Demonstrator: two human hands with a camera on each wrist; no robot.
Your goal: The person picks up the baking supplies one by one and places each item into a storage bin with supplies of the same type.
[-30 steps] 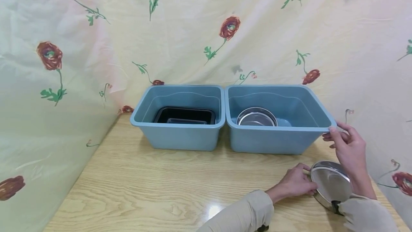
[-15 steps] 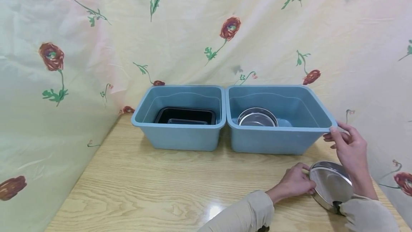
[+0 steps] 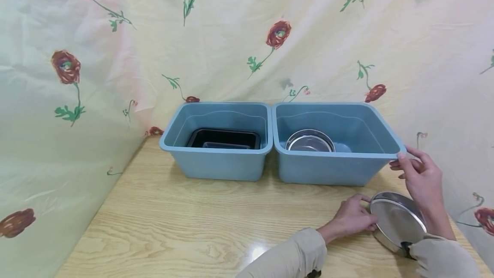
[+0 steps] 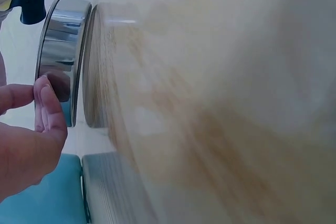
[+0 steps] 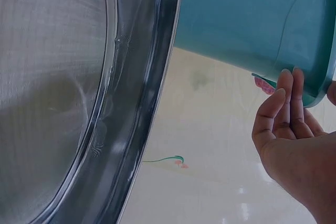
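My left hand pinches the edge of a round metal sieve between thumb and fingers. The sieve has a shiny steel wall and a flat grey mesh; in the left wrist view its steel wall stands close over the table. At the right, my right hand holds the front right corner of the right blue bin, thumb in front and fingers behind the rim. My right forearm overlaps the sieve's right side in the head view. Inside this bin lies another round metal piece, its lower part hidden by the front wall.
A second blue bin stands directly left of the first, with a black rectangular pan inside. Both rest on the wooden table before a flowered cloth. A black wrist device sits at the right cuff beside the sieve.
The sieve and my left hand have shifted slightly left relative to the bins. My right hand keeps its hold on the bin's corner; the head view has turned slightly.
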